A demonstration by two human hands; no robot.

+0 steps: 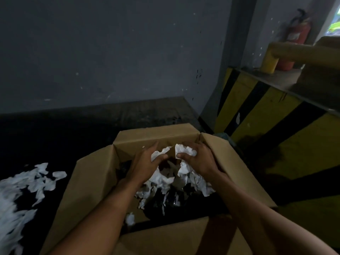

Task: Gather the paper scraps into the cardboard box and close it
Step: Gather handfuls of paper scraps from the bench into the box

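You're mid-gathering: left hand (147,163) and right hand (199,159) each keep a curled grip on paper scraps (185,151) over the open cardboard box (156,137). Next, I judge, drop them in and fetch the floor pile (27,184).

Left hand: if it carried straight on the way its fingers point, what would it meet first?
Probably the far inner wall of the cardboard box, just beyond the left hand; its fingers point away toward it. Depth is unclear.
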